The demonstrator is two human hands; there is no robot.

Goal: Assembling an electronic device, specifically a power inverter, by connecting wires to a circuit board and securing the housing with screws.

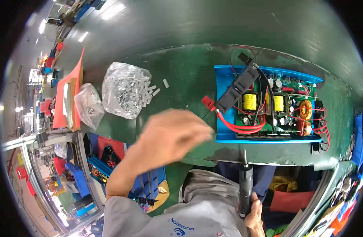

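Grasping black cylindrical screwdriver (246, 181) in right hand (254, 216); cannot tell grip of nearer left hand (174, 134), left of crosswise blue metal case (268, 140).

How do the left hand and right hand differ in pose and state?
The left hand is out over the green workbench; the right hand is close to the grey shirt. The left hand looks blurred, the right hand fairly sharp. The right hand grips a black power screwdriver; whether the left hand holds anything is too blurred to tell. Both are bare.
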